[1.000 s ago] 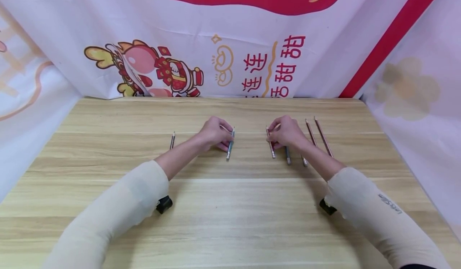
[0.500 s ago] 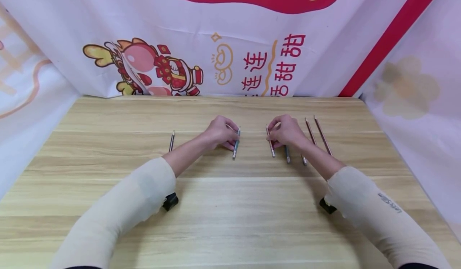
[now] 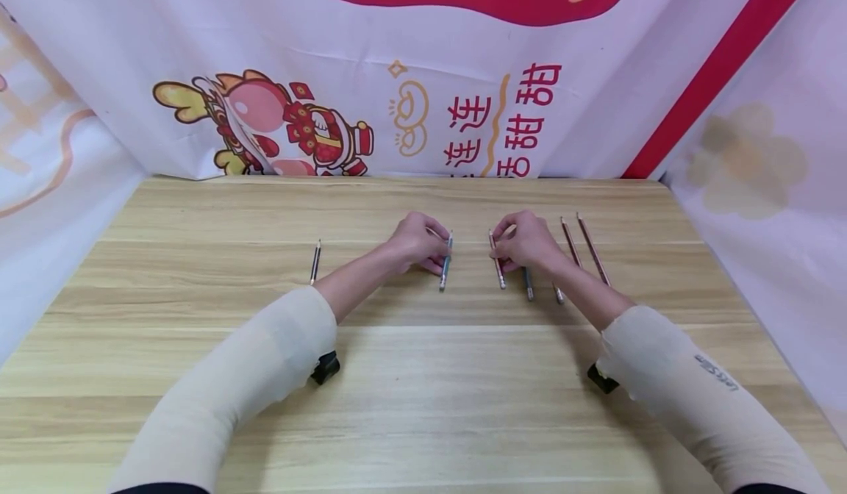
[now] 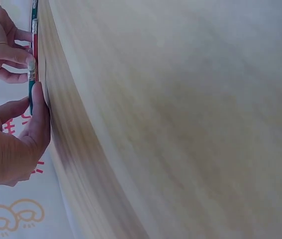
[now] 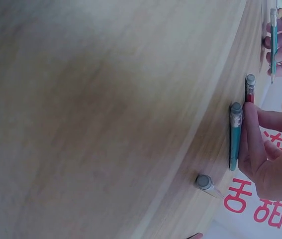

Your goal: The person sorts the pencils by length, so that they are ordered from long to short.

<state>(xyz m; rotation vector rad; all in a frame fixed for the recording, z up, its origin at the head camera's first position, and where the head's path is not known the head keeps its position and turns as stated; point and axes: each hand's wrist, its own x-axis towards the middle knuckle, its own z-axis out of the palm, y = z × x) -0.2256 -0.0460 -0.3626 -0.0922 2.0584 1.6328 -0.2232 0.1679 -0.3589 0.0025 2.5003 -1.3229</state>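
In the head view my left hand [image 3: 418,242] pinches a teal-green pencil [image 3: 445,270] between thumb and fingers, its eraser end toward me. To the right of it, across a small gap, my right hand [image 3: 526,240] holds a red pencil [image 3: 498,270], eraser also toward me. The right wrist view shows a second green pencil [image 5: 235,142] lying on the table beside the right hand's fingers. Both held pencils stand nearly parallel; whether the green one touches the table I cannot tell.
A dark pencil [image 3: 315,262] lies left of my left forearm. Two reddish pencils [image 3: 570,240] [image 3: 593,250] lie right of my right hand, partly behind the forearm. Another pencil's eraser end [image 3: 559,295] shows beside that forearm. A printed cloth [image 3: 397,38] hangs behind the wooden table [image 3: 450,406].
My left hand has moved to the right with the green pencil, nearing the red one. The right hand and its red pencil have stayed in place.
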